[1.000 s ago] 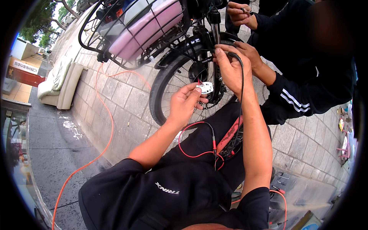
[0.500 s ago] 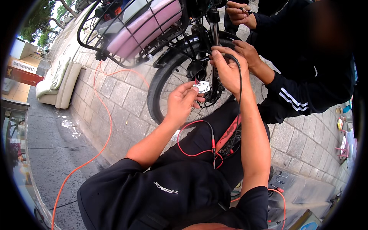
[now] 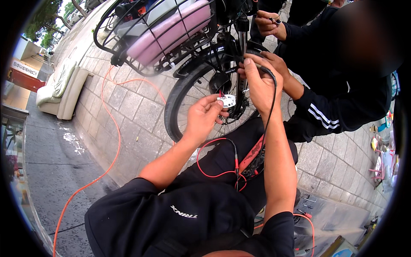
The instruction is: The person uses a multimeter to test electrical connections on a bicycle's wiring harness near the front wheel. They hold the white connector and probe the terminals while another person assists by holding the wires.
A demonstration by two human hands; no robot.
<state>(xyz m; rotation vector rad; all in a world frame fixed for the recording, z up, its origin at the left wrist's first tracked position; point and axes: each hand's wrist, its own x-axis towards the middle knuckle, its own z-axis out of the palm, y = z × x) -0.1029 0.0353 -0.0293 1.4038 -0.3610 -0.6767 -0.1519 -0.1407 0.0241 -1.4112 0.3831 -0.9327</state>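
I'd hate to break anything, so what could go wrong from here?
The thin red wires at the white board could be strained if the left fingers pull it away. The black cable leading from the right fingers might snag. The other person's hand is close to the right fingers, so they could bump.

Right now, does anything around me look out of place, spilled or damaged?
White splotches mark the grey paving on your left, perhaps a spill or worn paint. A pale sofa stands outdoors there, odd for indoor-style furniture. The small white board in your left fingers shows no obvious damage.
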